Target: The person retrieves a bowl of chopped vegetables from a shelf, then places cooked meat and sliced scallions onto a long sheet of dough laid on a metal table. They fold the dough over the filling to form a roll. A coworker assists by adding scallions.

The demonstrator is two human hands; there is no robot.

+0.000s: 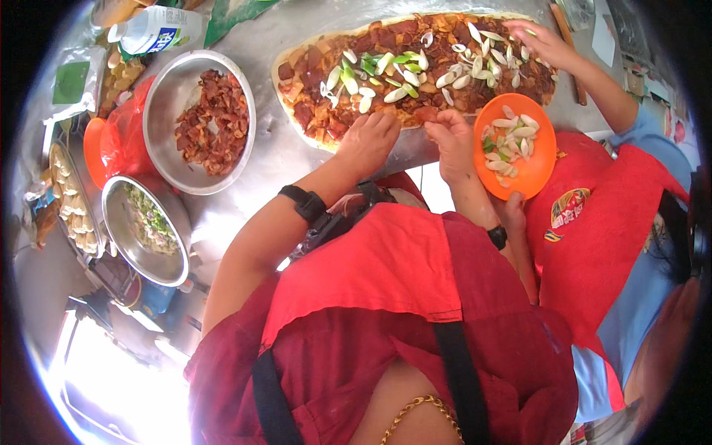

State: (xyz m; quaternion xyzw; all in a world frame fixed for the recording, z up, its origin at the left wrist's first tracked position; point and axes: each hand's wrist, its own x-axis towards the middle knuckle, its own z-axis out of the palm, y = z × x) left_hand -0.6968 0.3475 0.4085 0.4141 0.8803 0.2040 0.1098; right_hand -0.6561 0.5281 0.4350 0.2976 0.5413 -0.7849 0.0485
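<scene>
A long sheet of dough (285,59) lies on the metal table, covered with chopped reddish-brown meat (311,104). Sliced scallions (386,67) are scattered over the meat. At the near edge of the dough, my left hand (369,141) has its fingers curled down and closed; what is under the fingertips is hidden. Beside it, my right hand (452,144) pinches a small piece of meat (426,113) at the same edge. Just right of my right hand, a co-worker's hand (513,213) holds an orange bowl (545,159) of sliced scallions. The co-worker's other hand (545,44) reaches over the dough's far right end.
A steel bowl of meat (152,119) stands left of the dough. Nearer is a steel pot (111,211) with chopped greens. A red plastic bag (126,137), a white bottle (167,30) and a tray of pale pieces (74,196) are further left. A wooden rod (565,33) lies right.
</scene>
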